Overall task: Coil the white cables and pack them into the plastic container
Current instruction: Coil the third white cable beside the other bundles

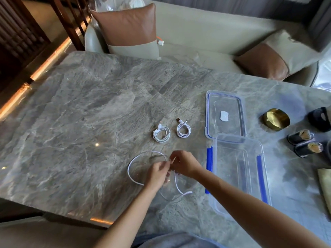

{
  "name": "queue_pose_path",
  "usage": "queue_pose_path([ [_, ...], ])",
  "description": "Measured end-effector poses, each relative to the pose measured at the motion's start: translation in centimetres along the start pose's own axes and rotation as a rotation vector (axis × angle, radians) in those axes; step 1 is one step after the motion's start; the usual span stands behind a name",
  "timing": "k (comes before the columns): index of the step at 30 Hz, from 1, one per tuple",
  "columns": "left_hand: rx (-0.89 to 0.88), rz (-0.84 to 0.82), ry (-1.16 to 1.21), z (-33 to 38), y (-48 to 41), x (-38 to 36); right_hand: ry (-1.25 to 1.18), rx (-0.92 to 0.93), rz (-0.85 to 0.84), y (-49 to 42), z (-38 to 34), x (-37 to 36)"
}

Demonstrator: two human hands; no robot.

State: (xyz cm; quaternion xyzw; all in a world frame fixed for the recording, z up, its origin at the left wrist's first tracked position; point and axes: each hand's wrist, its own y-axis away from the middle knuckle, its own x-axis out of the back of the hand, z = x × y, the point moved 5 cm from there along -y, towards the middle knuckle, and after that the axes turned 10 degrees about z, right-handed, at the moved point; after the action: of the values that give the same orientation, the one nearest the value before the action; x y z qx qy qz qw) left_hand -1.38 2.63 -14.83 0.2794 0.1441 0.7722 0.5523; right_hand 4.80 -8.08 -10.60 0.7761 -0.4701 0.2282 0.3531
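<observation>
Grey veined marble table (89, 113), glossy, with small light spots on it. Near the right edge: a round brass dish (275, 120), two black canisters (300, 136) with tan tops side by side (contents unclear), and a dark object (319, 119) beyond them. Past the table: a cream sofa (206, 29), a brown-and-cream cushion (130, 31) upright at left, a second cushion (263, 61) at right. Dark wooden chair frame (68, 20) far left.

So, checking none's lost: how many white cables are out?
3. Two coils lie side by side on the table, left of the lid; one loose cable is held by left hand and right hand.
</observation>
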Motion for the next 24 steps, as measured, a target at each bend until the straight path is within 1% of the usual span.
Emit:
queue_pose_path([
  [3, -0.045, 0.026, 0.077, 2.1, 0.0, 0.2, -0.006, 0.069, -0.076, 1.4, -2.1, 0.9],
  [5, -0.063, -0.03, 0.122, 3.5, 0.3, 0.1, -0.016, 0.079, -0.121, 1.7, -2.8, 2.1],
  [6, -0.063, -0.076, 0.122, 4.1, 0.6, -0.1, 0.035, 0.095, -0.116, 1.6, -3.0, 3.1],
  [8, -0.09, -0.177, 0.048, 5.1, 1.2, -0.1, 0.238, 0.144, -0.066, 1.2, -3.1, 5.2],
  [10, -0.157, -0.234, -0.057, 6.0, 1.7, 0.1, 0.443, 0.167, 0.03, 1.4, -3.1, 7.2],
  [12, -0.219, -0.257, -0.152, 6.3, 2.0, 0.6, 0.482, 0.214, 0.086, 1.8, -3.5, 7.6],
  [15, -0.34, -0.255, -0.301, 6.9, 2.0, 1.7, 0.465, 0.351, -0.011, 2.7, -4.5, 6.1],
  [17, -0.379, -0.244, -0.341, 7.3, 2.0, 2.2, 0.466, 0.37, -0.04, 2.8, -4.6, 5.8],
  [19, -0.359, -0.23, -0.284, 7.6, 2.0, 2.6, 0.391, 0.345, -0.041, 2.5, -4.2, 6.3],
  [20, -0.354, -0.23, -0.254, 7.7, 2.0, 2.9, 0.311, 0.326, -0.048, 2.2, -4.0, 6.7],
  [21, -0.355, -0.231, -0.225, 7.9, 2.1, 3.2, 0.19, 0.293, -0.06, 2.0, -3.9, 7.1],
  [24, -0.321, -0.24, -0.024, 8.2, 2.5, 4.2, -0.351, 0.091, -0.165, 1.8, -3.5, 8.1],
])
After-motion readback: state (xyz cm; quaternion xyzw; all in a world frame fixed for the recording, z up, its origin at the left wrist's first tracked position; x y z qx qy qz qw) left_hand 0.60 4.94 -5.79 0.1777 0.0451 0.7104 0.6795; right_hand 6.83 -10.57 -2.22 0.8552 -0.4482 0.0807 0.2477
